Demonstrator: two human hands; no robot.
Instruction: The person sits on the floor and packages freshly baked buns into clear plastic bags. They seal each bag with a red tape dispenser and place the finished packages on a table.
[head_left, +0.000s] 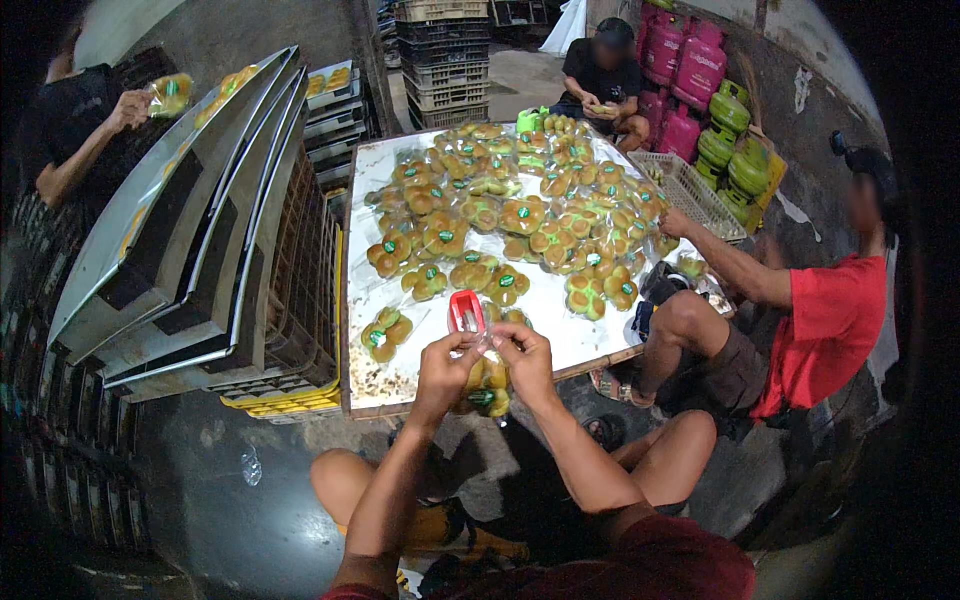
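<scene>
My left hand (444, 369) and my right hand (529, 361) meet at the table's near edge. Both pinch the gathered clear plastic at the mouth of one bag. Below the fingers hangs the bagged bread cluster (489, 379), golden brown with a green label, partly hidden by my hands. Just beyond my fingertips stands a red tape dispenser (466, 306), its near end partly covered. Another bagged bread cluster (386, 334) lies left of my left hand. Farther up, many bagged bread clusters (523, 215) are heaped on the white tabletop (442, 337).
Metal trays (225, 247) lean in a stack on crates (300, 300) at left. A person in red (832, 330) sits at right, reaching to the heap. Another person (600, 82) sits at the far side. A hand (129, 111) holds bagged bread far left. Gas cylinders (699, 64) stand behind.
</scene>
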